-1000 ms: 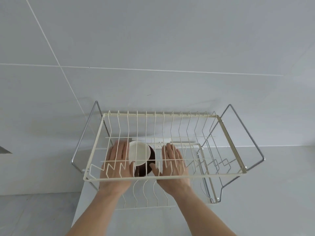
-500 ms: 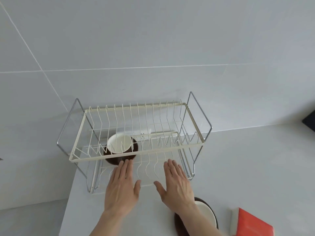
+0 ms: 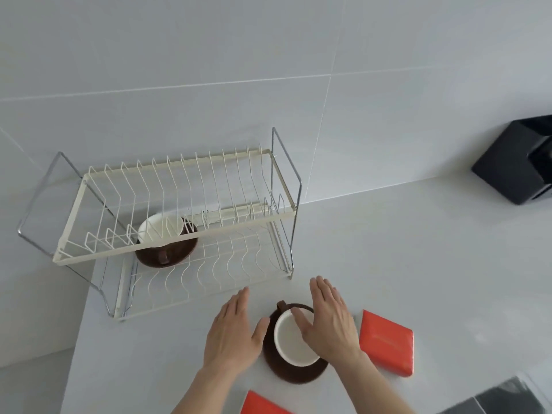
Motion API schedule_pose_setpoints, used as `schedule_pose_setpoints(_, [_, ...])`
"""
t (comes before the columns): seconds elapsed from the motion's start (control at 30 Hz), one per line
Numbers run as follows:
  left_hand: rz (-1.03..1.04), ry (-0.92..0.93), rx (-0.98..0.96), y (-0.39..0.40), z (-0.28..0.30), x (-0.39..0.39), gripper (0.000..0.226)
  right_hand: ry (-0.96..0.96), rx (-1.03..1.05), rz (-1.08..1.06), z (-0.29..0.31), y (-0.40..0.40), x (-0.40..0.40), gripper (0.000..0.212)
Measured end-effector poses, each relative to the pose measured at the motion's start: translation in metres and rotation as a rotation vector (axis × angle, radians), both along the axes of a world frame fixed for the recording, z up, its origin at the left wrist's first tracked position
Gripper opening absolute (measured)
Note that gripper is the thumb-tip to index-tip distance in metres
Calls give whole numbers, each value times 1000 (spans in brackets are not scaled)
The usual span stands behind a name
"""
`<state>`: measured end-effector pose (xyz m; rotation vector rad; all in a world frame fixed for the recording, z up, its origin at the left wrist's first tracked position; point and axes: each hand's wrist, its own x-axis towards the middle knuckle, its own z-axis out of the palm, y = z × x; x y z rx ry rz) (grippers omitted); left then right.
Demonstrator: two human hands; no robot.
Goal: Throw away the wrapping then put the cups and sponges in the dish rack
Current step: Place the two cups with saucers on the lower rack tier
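Two bare hands flank a brown cup with a white interior (image 3: 294,342) standing on its brown saucer (image 3: 295,372) at the near middle of the white bench (image 3: 418,264). The left hand (image 3: 231,333) lies flat at the cup's 9 o'clock, its thumb at the saucer rim; the right hand (image 3: 328,321) reaches over the cup's 3 o'clock side, thumb across the white rim. Both grips are spread and released, fingers straight, closed on nothing. A second cup and saucer (image 3: 165,243) already sits on the lower tier of the cream wire dish rack (image 3: 179,234), at 11 o'clock from the hands, beside the bench's left edge. The rest of that lower tier, to the cup's right, lies free. One red sponge (image 3: 386,342) rests just beside the right hand at 3 o'clock; another red sponge (image 3: 263,404) is cut by the bottom edge at 6 o'clock. A black box (image 3: 516,162) stands against the tiled wall at 2 o'clock, well apart, with open bench between.
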<state>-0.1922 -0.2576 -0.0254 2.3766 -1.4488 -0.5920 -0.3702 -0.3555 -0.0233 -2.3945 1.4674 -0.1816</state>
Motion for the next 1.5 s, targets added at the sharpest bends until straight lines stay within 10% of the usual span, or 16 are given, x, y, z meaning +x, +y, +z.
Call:
schedule_pose_setpoints(0.43, [197,364,231,-3,-19,-42,81,-114,505,-281,-1,13,-22,63])
schedule_pose_setpoints(0.57, [238,421,281,-3,-21,-40,79,-98,497,-319,-4,10,-23,26])
schedule_pose_setpoints(0.8, [273,483,267,-4,-17,-41,41,-146,497,-414,-10,7,-24,27])
schedule_pose_setpoints(1.5, [480,524,-15,-5,35,43,26,-294,456,-259,36,-21,59,33])
